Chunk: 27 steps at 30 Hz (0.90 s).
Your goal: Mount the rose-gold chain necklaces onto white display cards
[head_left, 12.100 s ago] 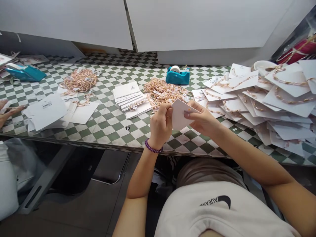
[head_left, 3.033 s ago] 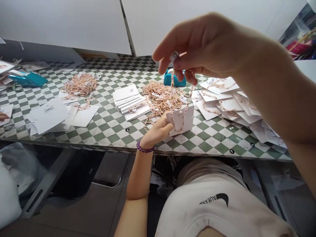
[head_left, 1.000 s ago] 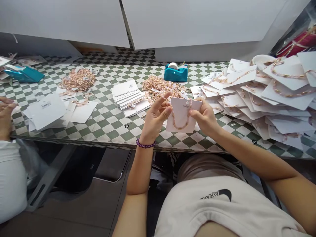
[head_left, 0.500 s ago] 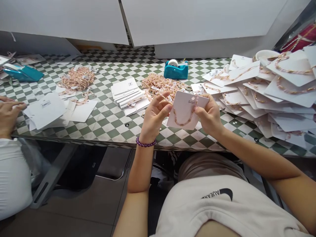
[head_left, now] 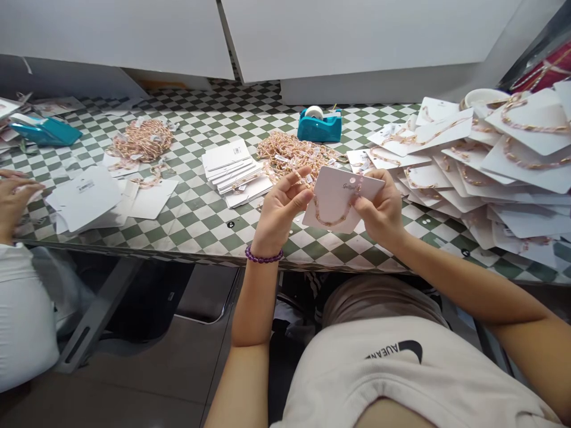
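"Card (head_left: 325, 193) first: where is it?"

"Held up at a slant over the near part of the checkered table (head_left: 187, 232), printed side toward the camera, with a small round hole near its top. A pink and gold necklace (head_left: 330, 223) curves in a U across its front."

"What has hold of it?"

"The right hand (head_left: 383, 208). It pinches the card's right side, thumb in front, pressing where the necklace runs up. The left hand (head_left: 281, 214) is at the card's left edge, fingers half curled, thumb apart from the forefinger. I can't make out whether it grips the necklace's other end. A purple bracelet (head_left: 264, 255) circles that wrist."

"And just past the card?"

"A tangled heap of necklaces (head_left: 297, 151) right behind it, then a blue tape dispenser (head_left: 319, 126) beyond that. Left of the card there's a stack of blank-looking cards (head_left: 227, 160). To its right, a big overlapping pile of carded necklaces (head_left: 468, 172), with a white round container (head_left: 486, 96) behind."

"Farther off?"

"Well left of the card: a second heap (head_left: 143, 139), some loose white cards (head_left: 84, 196) and another dispenser (head_left: 51, 131). At the far left, a co-worker's hand (head_left: 13, 202) rests by the table edge, below it a white sleeve (head_left: 24, 297)."
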Motion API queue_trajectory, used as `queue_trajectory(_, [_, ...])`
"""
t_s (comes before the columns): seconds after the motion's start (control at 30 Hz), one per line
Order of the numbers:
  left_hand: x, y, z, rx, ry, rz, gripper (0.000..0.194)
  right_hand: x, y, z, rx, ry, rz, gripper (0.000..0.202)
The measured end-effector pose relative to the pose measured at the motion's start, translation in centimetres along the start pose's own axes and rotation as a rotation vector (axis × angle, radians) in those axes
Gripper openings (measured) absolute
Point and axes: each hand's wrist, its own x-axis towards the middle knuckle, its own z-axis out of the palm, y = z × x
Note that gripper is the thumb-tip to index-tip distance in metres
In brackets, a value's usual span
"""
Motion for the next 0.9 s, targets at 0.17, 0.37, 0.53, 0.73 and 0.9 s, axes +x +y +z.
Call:
queue_trajectory(0.17, [0.0, -0.1, -0.6, -0.005, -0.046, -0.099, 0.049, -0.5, 0.0, -0.3, -0.114, 0.007, -0.165, 0.022])
queue_trajectory(0.37, [0.0, 0.0, -0.8, -0.047, -0.102, -0.164, 0.048, -0.8, 0.1, -0.6, -0.166, -0.016, -0.253, 0.022])
queue_trajectory(0.53, [-0.2, 0.6, 0.1, -0.019, -0.083, -0.199, 0.046, -1.0, 0.2, -0.8, -0.196, -0.014, -0.299, 0.023])
queue_trajectory(0.73, [-0.4, 0.6, 1.3, 0.084, 0.103, -0.062, 0.041, -0.7, 0.4, -0.6, -0.189, 0.058, -0.308, 0.029])
queue_trajectory(0.9, [-0.6, 0.3, 1.3, 0.170, 0.049, 0.022, 0.030, -0.5, 0.5, -0.5, -0.182, 0.091, -0.264, 0.023])
